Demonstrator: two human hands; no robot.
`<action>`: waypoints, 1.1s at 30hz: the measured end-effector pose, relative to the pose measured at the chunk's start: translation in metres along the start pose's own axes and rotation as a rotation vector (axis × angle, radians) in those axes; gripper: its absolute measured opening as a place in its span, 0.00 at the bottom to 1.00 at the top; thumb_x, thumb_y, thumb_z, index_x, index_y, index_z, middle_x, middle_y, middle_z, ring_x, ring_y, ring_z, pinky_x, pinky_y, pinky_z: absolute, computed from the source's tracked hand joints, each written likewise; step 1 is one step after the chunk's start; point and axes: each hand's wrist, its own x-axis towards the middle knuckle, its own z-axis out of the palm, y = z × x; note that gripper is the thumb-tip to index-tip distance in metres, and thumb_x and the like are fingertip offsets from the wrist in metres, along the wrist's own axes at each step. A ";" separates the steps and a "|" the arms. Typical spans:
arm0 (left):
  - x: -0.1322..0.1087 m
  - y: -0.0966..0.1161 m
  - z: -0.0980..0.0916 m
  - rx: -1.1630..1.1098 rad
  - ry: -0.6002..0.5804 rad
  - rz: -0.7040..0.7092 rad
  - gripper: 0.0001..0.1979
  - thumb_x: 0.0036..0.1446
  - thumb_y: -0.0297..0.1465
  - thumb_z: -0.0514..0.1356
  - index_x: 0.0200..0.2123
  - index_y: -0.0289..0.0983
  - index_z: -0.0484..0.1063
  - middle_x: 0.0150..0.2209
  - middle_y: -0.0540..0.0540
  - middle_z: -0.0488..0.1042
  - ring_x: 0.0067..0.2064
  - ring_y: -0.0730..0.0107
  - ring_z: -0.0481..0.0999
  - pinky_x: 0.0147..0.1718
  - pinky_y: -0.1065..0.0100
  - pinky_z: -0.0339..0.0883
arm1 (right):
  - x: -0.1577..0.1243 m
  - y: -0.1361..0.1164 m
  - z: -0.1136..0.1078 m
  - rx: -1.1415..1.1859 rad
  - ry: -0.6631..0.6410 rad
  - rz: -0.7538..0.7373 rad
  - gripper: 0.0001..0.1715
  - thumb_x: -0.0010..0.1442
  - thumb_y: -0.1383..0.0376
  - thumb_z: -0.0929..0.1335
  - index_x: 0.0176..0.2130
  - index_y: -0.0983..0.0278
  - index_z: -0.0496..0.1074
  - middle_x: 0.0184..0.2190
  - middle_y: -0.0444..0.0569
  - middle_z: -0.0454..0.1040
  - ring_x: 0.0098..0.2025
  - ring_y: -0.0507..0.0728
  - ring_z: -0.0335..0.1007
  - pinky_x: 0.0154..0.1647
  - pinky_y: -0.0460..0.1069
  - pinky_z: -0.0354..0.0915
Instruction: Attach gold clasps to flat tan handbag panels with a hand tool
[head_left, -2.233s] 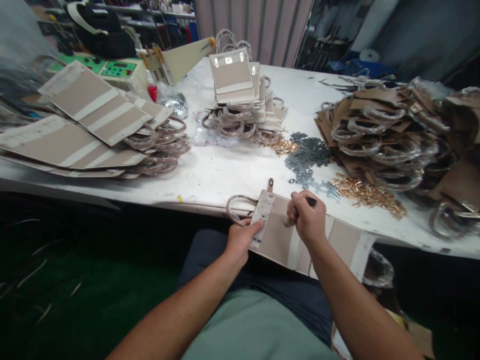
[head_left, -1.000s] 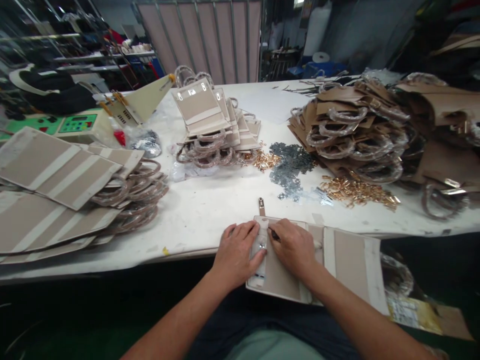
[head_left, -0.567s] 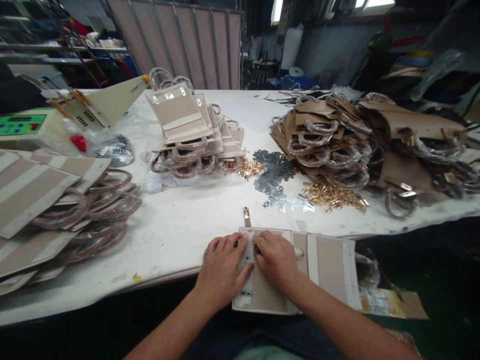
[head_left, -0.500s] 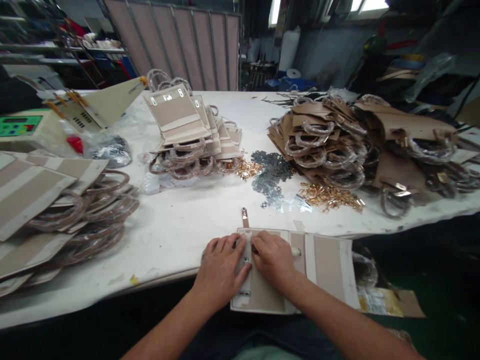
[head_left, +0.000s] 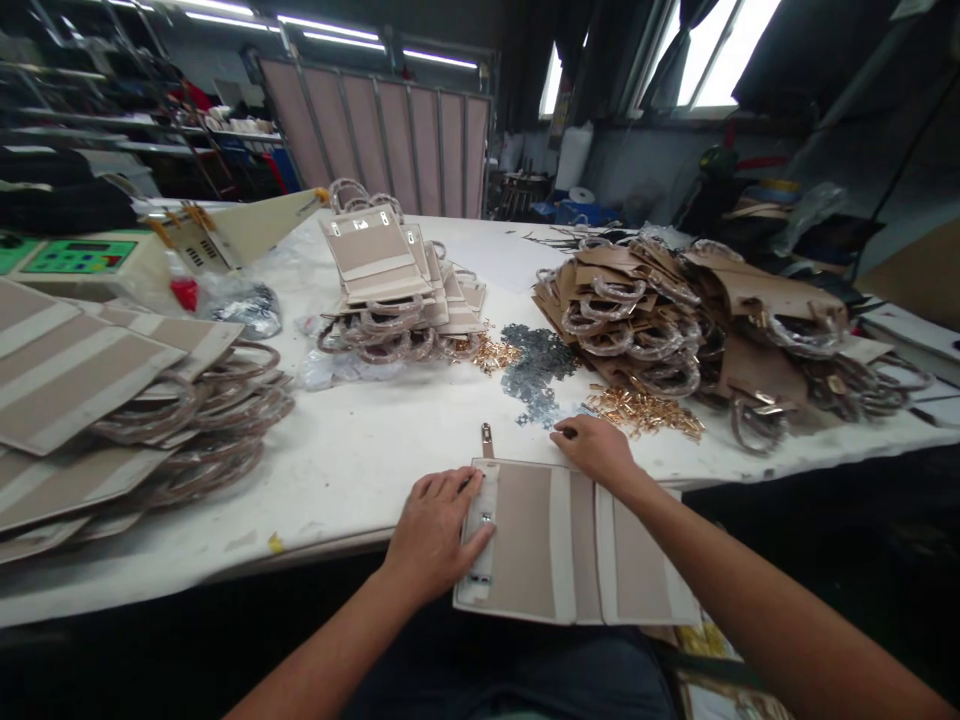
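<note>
A beige bag panel [head_left: 555, 540] with white strips lies over the table's near edge and my lap. My left hand [head_left: 433, 530] lies flat on the panel's left edge, fingers spread, thumb on the white strip that carries a small metal clasp [head_left: 484, 520]. My right hand [head_left: 598, 450] reaches past the panel's far edge onto the white table [head_left: 375, 450]. Its fingers are curled round a small dark tool [head_left: 568, 432], close to the pile of grey metal plates [head_left: 536, 370]. A strap tab [head_left: 487, 438] sticks out beyond the panel's far edge.
Gold clasps [head_left: 641, 410] lie to the right of the grey plates. Stacks of beige panels with wrapped handles sit at back centre [head_left: 390, 290] and at the left [head_left: 90, 390]. A brown heap of pieces [head_left: 690, 310] fills the right. A machine with a green control panel [head_left: 79, 257] stands far left.
My right hand has left the clasp strip and moved forward and right onto the table near the grey plates. My left hand stays on the panel. The view has tilted up.
</note>
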 end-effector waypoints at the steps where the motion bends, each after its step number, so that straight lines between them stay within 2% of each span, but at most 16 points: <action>1: -0.001 0.000 0.000 -0.012 0.008 -0.005 0.31 0.64 0.39 0.64 0.68 0.38 0.66 0.67 0.39 0.69 0.66 0.50 0.67 0.65 0.48 0.58 | 0.008 0.007 0.001 -0.013 -0.013 0.023 0.11 0.67 0.57 0.72 0.46 0.55 0.84 0.45 0.47 0.83 0.48 0.62 0.77 0.42 0.50 0.66; 4: -0.002 0.000 0.001 -0.042 0.025 -0.019 0.32 0.63 0.39 0.65 0.68 0.39 0.67 0.66 0.40 0.69 0.66 0.50 0.67 0.65 0.49 0.58 | 0.022 0.016 0.009 -0.035 -0.034 0.074 0.12 0.66 0.54 0.72 0.43 0.55 0.85 0.42 0.48 0.83 0.45 0.63 0.78 0.38 0.50 0.65; 8: -0.002 0.001 0.001 -0.069 0.039 -0.037 0.31 0.62 0.40 0.65 0.67 0.41 0.68 0.66 0.41 0.70 0.65 0.50 0.68 0.65 0.49 0.58 | 0.028 0.014 0.020 -0.054 -0.033 0.125 0.11 0.65 0.56 0.72 0.41 0.56 0.85 0.41 0.50 0.83 0.43 0.63 0.78 0.36 0.50 0.64; 13: -0.003 0.000 0.002 -0.092 0.058 -0.045 0.30 0.63 0.39 0.64 0.66 0.41 0.68 0.65 0.42 0.70 0.65 0.51 0.68 0.64 0.49 0.59 | 0.036 0.012 0.018 -0.045 -0.056 0.146 0.08 0.61 0.60 0.73 0.39 0.58 0.85 0.41 0.51 0.83 0.43 0.63 0.78 0.35 0.50 0.64; 19: -0.005 -0.001 0.005 -0.108 0.088 -0.034 0.30 0.63 0.39 0.65 0.66 0.40 0.69 0.64 0.41 0.71 0.63 0.51 0.69 0.63 0.49 0.59 | 0.045 0.011 0.016 0.015 -0.096 0.144 0.06 0.58 0.64 0.74 0.36 0.58 0.85 0.36 0.48 0.83 0.39 0.61 0.78 0.36 0.49 0.63; 22: -0.007 -0.001 0.005 -0.115 0.099 -0.033 0.30 0.62 0.39 0.65 0.66 0.40 0.69 0.64 0.42 0.71 0.62 0.51 0.69 0.63 0.49 0.59 | 0.047 0.015 0.019 0.046 -0.095 0.141 0.07 0.57 0.65 0.75 0.38 0.60 0.85 0.37 0.50 0.83 0.40 0.61 0.78 0.38 0.49 0.64; 24: -0.008 -0.001 0.004 -0.115 0.103 -0.032 0.30 0.62 0.40 0.65 0.66 0.40 0.69 0.64 0.42 0.71 0.62 0.51 0.69 0.64 0.49 0.58 | 0.048 0.018 0.021 0.071 -0.092 0.124 0.13 0.57 0.66 0.75 0.44 0.61 0.84 0.40 0.50 0.83 0.42 0.60 0.77 0.40 0.49 0.65; 27: -0.009 -0.002 0.005 -0.111 0.099 -0.032 0.29 0.63 0.40 0.64 0.66 0.40 0.69 0.64 0.42 0.71 0.62 0.50 0.69 0.64 0.49 0.58 | 0.048 0.020 0.021 0.116 -0.108 0.075 0.17 0.59 0.67 0.74 0.49 0.58 0.83 0.41 0.46 0.83 0.42 0.59 0.77 0.42 0.47 0.65; 30: -0.009 -0.002 0.005 -0.103 0.087 -0.031 0.30 0.64 0.41 0.64 0.66 0.39 0.69 0.65 0.43 0.71 0.62 0.50 0.69 0.64 0.49 0.58 | 0.049 0.021 0.021 0.142 -0.113 0.051 0.15 0.58 0.68 0.74 0.46 0.57 0.84 0.38 0.45 0.82 0.41 0.59 0.77 0.41 0.48 0.65; 33: -0.010 -0.003 0.007 -0.098 0.078 -0.033 0.30 0.64 0.43 0.63 0.66 0.40 0.68 0.66 0.43 0.70 0.63 0.51 0.68 0.65 0.49 0.58 | 0.050 0.020 0.018 0.169 -0.097 0.053 0.12 0.56 0.68 0.76 0.42 0.60 0.84 0.38 0.48 0.82 0.41 0.61 0.76 0.40 0.49 0.65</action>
